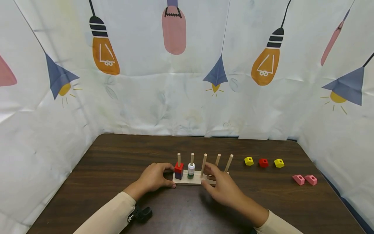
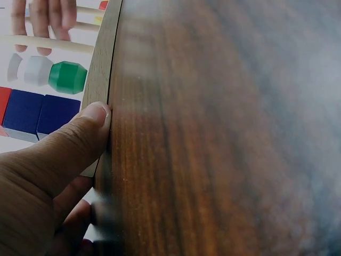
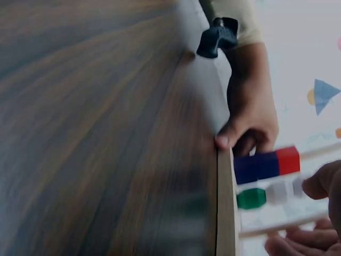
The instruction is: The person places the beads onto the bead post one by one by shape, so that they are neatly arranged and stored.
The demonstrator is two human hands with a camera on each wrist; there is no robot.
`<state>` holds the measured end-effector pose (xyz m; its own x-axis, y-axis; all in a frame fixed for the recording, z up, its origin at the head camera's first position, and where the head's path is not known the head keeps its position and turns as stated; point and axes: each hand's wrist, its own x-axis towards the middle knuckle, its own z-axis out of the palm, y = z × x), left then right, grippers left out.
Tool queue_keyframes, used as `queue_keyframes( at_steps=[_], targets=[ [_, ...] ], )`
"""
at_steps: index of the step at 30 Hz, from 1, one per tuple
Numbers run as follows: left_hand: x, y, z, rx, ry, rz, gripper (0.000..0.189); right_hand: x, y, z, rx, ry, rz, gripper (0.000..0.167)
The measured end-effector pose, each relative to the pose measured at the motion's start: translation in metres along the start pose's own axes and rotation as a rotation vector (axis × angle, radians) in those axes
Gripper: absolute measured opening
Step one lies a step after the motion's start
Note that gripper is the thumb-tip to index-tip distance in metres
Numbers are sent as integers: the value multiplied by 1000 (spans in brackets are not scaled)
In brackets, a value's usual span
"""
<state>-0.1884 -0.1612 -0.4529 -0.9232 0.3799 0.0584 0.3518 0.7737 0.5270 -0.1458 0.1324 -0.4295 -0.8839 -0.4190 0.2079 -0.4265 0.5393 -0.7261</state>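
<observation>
A pale wooden peg board (image 1: pixel 196 182) with several upright pegs lies on the table. My left hand (image 1: pixel 152 178) grips its left end, the thumb (image 2: pixel 85 128) pressing the front edge. The first peg carries dark blue blocks (image 2: pixel 24 114) with a red block (image 1: pixel 179 167) on top. White beads (image 1: pixel 191 168) sit above a green bead (image 2: pixel 68 78) on the second peg. Over the board's right part hovers my right hand (image 1: pixel 223 187), fingers loosely bent near the third peg (image 1: pixel 204 165). Nothing shows in its grasp. Its fingers partly cover the pegs on the right.
To the right of the board lie yellow blocks (image 1: pixel 249 161) (image 1: pixel 279 163) with a red block (image 1: pixel 263 162) between them. Two pink slanted blocks (image 1: pixel 298 179) (image 1: pixel 311 179) lie nearer the table's right edge. A patterned white curtain (image 1: pixel 175 97) hangs behind the dark wooden table (image 1: pixel 131 146).
</observation>
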Motion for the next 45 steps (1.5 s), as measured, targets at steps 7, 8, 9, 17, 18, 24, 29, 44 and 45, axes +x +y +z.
queue_keyframes(
  at_steps=[7, 8, 9, 17, 18, 24, 29, 44, 45],
  targets=[
    [0, -1, 2, 8, -1, -19, 55, -12, 26, -24, -136, -49, -115, 25],
    [0, -2, 2, 8, -2, -19, 55, -14, 31, -28, -147, -49, -135, 23],
    [0, -1, 2, 8, -2, -19, 55, -16, 35, -33, -157, -47, -153, 21],
    [0, 0, 1, 6, 0, -26, 54, -27, 67, -71, -237, 21, -189, 21],
    [0, 0, 1, 7, 1, -26, 54, -27, 70, -75, -251, 33, -177, 22],
    [0, -1, 1, 10, -1, -21, 54, -28, 91, -95, -321, 92, -105, 27],
    [0, -1, 2, 8, -4, -21, 54, -27, 107, -108, -373, 148, -101, 32],
    [0, -1, 2, 5, -2, -9, 54, -13, 130, -128, -467, 58, 74, 47],
    [0, 0, 2, 5, -2, -11, 54, -12, 131, -128, -470, 53, 75, 46]
  ],
)
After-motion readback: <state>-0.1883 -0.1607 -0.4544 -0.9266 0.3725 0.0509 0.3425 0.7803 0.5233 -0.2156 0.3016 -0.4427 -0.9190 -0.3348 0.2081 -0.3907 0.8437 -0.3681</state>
